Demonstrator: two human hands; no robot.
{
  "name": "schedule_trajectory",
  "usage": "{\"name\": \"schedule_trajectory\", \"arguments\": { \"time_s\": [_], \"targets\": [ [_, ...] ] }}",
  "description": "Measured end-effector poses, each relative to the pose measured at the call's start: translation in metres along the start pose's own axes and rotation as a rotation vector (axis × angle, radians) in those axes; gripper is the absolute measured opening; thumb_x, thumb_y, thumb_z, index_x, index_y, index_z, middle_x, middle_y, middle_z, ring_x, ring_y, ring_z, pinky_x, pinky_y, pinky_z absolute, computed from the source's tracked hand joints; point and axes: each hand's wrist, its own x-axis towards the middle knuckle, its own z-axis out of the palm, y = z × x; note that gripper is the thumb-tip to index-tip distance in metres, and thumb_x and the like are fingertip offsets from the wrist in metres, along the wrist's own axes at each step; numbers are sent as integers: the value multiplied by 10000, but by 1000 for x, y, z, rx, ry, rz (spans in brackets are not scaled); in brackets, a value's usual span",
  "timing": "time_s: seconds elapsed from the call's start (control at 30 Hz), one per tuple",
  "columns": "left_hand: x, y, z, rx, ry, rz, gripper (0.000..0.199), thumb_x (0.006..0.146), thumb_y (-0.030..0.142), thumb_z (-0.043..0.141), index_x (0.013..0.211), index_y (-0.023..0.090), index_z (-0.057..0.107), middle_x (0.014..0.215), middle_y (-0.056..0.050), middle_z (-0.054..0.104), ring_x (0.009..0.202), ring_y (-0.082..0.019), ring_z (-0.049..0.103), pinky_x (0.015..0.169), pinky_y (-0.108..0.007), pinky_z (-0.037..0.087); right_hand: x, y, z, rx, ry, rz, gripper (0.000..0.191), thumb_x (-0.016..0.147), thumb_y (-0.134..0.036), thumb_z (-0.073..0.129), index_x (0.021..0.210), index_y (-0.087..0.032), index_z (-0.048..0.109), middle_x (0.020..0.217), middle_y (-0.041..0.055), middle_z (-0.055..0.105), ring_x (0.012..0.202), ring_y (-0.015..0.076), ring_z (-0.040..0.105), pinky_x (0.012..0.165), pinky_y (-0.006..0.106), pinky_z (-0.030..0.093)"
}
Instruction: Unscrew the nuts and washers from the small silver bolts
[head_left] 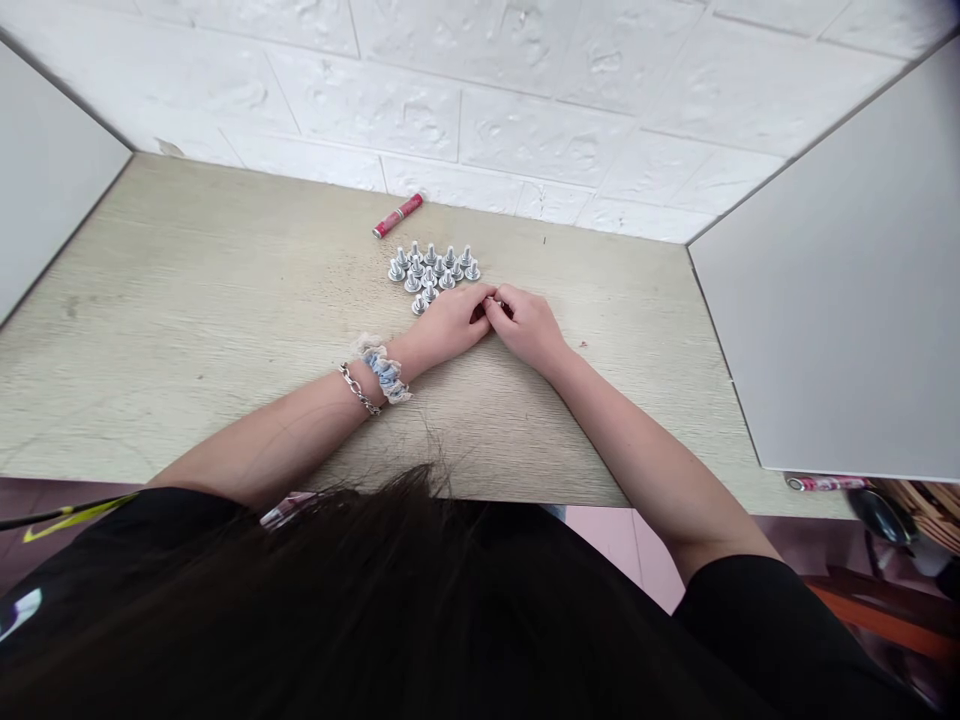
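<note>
Left hand (452, 322) and right hand (527, 322), both nearly closed, pinch a small piece (500, 303), apparently metal.

Small item (501, 303) between left hand (454, 322), right hand (527, 326) mostly hidden.

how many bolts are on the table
About 15 bolts, all in one cluster on the table, between the left hand and the red tube; the hand may hide more.

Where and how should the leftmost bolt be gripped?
The leftmost bolt is probably best pinched by its up-pointing shank, coming from above or the left: it stands on a wide base, with other bolts crowding its right.
</note>
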Motion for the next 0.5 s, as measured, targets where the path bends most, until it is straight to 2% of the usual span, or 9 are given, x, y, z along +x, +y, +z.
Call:
{"name": "schedule_trajectory", "arguments": {
  "time_s": [0.23, 0.5],
  "targets": [
    [1, -4, 2, -16, 19, -18, 216, 811, 178, 471, 949, 133, 630, 908, -53, 665, 841, -160, 591, 812, -286, 448, 0, 1, 0, 20, -1, -15, 229, 853, -301, 408, 713, -177, 541, 713, 8, 589, 660, 132, 471, 623, 262, 300],
    [1, -2, -2, -53, 38, -76, 230, 799, 187, 505, 955, 156, 671, 898, -35, 692, 809, -151, 602, 780, -266, 449, 1, 1, 0, 72, -1, -15, 308, 868, -365, 391, 653, -178, 511, 655, 1, 555, 632, 123, 463, 620, 258, 318]
  ]
}}
